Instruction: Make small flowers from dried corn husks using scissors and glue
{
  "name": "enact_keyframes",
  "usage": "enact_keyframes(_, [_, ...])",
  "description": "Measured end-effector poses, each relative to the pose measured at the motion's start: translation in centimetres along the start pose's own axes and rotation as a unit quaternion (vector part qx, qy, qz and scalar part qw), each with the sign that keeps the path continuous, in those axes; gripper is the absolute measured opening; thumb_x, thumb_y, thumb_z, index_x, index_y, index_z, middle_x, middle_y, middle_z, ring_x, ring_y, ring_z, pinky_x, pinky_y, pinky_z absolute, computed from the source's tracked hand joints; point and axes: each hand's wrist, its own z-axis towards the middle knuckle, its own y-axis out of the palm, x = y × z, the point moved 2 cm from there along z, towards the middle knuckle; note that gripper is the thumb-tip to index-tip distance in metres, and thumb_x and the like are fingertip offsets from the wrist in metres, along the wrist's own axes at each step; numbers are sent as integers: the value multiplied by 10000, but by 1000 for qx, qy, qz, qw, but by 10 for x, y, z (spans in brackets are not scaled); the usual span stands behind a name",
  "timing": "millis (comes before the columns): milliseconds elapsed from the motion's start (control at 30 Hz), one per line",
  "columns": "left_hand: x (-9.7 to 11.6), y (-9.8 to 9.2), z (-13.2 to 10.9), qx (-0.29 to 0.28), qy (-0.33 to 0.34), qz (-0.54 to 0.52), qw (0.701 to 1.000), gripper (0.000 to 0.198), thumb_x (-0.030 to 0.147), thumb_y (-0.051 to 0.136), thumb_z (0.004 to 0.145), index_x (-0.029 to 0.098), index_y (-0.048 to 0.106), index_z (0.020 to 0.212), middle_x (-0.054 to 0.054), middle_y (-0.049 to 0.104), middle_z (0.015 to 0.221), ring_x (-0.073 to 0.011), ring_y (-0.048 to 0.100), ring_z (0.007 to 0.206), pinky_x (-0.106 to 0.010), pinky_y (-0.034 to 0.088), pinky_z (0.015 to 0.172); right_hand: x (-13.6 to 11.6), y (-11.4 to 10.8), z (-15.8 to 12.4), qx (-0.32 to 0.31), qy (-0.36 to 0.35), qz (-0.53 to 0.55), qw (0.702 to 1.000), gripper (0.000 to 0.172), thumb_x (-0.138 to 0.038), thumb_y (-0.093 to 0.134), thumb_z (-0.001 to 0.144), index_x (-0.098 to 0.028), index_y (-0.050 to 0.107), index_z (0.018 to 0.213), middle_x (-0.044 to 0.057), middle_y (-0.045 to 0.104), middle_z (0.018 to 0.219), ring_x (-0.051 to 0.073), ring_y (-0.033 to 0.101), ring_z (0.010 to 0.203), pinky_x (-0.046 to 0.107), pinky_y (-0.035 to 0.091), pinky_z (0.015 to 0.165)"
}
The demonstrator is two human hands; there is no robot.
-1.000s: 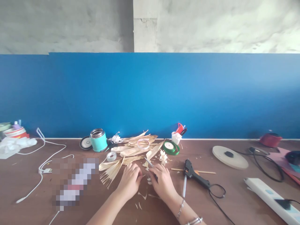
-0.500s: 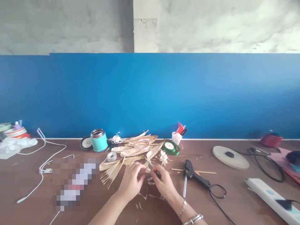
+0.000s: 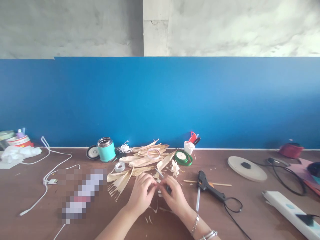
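My right hand is closed around scissors; their silver blade points up and left, and part of a dark handle shows in the palm. The fingertips of my left hand are pinched and meet those of the right. Whatever is between them is too small and too hidden to make out. Just beyond the hands lie dried corn husks, one with its end cut into a fringe. A pale husk flower sits behind the right hand. Thin husk scraps are scattered below the hands.
A black glue gun with its cord lies right of my hands, by a wooden stick. Behind are green ribbon, clear tape, a white cup and a turquoise jar. A power strip is at right.
My left fingers have closed into a pinch, and both hands' fingertips have come together. The scissors remain in my right hand. The view has shifted slightly.
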Motion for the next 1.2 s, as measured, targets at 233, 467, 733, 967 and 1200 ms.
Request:
enact_keyframes(233, [4, 1, -1, -18, 33, 25, 999, 134, 102, 526, 815, 218, 586, 841, -34, 634, 853, -205, 546, 856, -354, 423, 770, 1, 1, 1, -8, 26, 38, 999, 198, -258, 456, 847, -189, 517, 672, 16, 554, 683, 164, 524, 668, 260, 432, 626])
enact_keyframes(467, [2, 2, -1, 9, 48, 18, 999, 137, 116, 486, 841, 212, 578, 807, -36, 621, 799, -201, 542, 803, -355, 421, 729, 1, -1, 0, -6, 4, 19, 1000, 104, -224, 489, 818, -190, 561, 751, 23, 586, 732, 176, 547, 707, 278, 440, 666])
enact_keyframes(733, [1, 4, -2, 16, -8, -30, 999, 125, 92, 539, 777, 213, 565, 792, -26, 618, 805, -211, 562, 828, -369, 429, 774, 0, 1, -1, 10, -70, -77, 995, 131, -114, 491, 800, -201, 567, 738, 28, 593, 729, 193, 547, 736, 299, 399, 676])
enact_keyframes(967, [-1, 9, -2, 13, -56, -72, 996, 127, 85, 545, 765, 204, 546, 719, -11, 610, 757, -193, 565, 790, -329, 436, 740, 1, 1, -1, 15, -69, -63, 996, 126, -148, 494, 822, -201, 568, 735, 27, 598, 727, 184, 548, 718, 286, 400, 663])
enact_keyframes(1200, [-2, 7, 0, -7, -56, -73, 996, 131, 105, 556, 774, 202, 523, 693, -9, 601, 746, -190, 550, 785, -327, 426, 738, 0, 0, -2, -11, -76, -94, 993, 160, -105, 478, 817, -202, 594, 766, 28, 616, 757, 188, 551, 749, 299, 375, 689])
